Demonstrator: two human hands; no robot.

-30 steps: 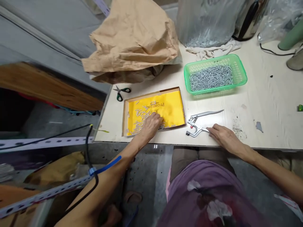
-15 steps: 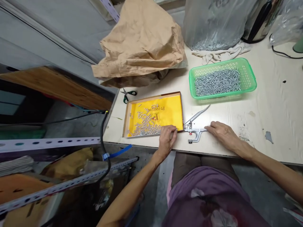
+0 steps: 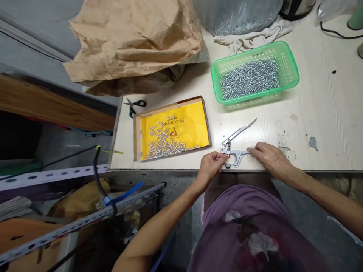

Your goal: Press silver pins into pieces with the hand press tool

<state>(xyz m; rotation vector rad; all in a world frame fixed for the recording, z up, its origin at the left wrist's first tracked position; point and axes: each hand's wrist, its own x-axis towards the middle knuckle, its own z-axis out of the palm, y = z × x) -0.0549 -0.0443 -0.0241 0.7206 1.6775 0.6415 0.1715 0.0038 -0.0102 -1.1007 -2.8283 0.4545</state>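
Observation:
A pair of grey snap-fastener pliers (image 3: 238,155) lies near the table's front edge, its upper handle spread away and a small spring by the pivot. My right hand (image 3: 270,156) grips the end of the lower handle between thumb and fingers. At the jaw end, beside a small red part, my left hand (image 3: 212,165) is closed in a pinch; what sits between its fingertips is too small to make out. To the left, a shallow cardboard box (image 3: 208,124) with a yellow lining holds many small silvery metal pins (image 3: 163,143).
Behind the pliers stands a green plastic basket (image 3: 293,71) of small silvery metal pieces. A crumpled brown paper bag (image 3: 141,45) rises behind the box, with scissors (image 3: 134,107) at its left corner. A cloth (image 3: 252,37) and a plastic bag (image 3: 238,17) lie farther back.
My left hand has moved from the box's near right corner to the jaws of the pliers. My right hand stays at the handle end. The whole view has shifted.

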